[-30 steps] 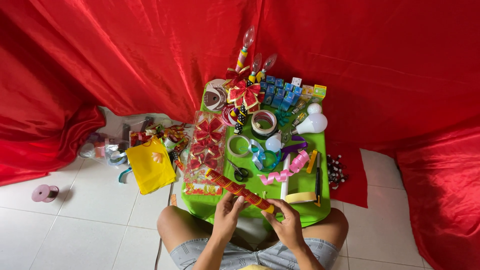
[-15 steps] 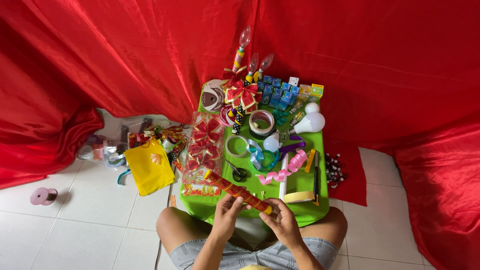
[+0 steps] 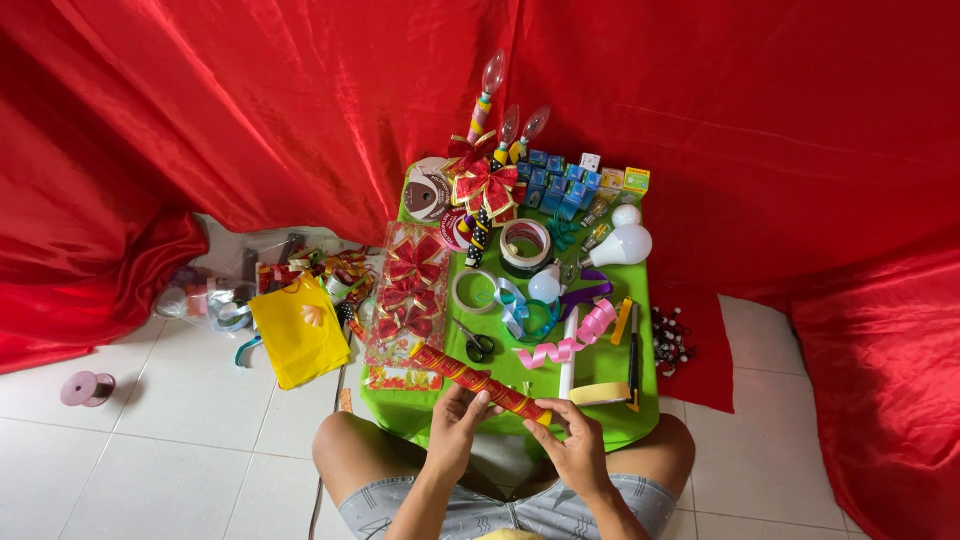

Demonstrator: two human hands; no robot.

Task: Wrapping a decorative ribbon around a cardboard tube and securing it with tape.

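Not much has shifted since a second ago, the red-and-gold roll (image 3: 480, 382) sits about where it was, slanted over the near edge of the green surface (image 3: 640, 425). Left hand (image 3: 455, 432) has its grip closed around the roll's middle, right hand (image 3: 575, 450) pinches the lower end. Scissors (image 3: 478, 344) lie just beyond; open white tile floor (image 3: 180, 440) is off to the left, red cloth (image 3: 250, 100) behind.

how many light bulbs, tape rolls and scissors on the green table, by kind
white round light bulbs: 3
clear candle-shaped bulbs: 3
tape rolls: 3
scissors: 1
total: 10, all on the green table
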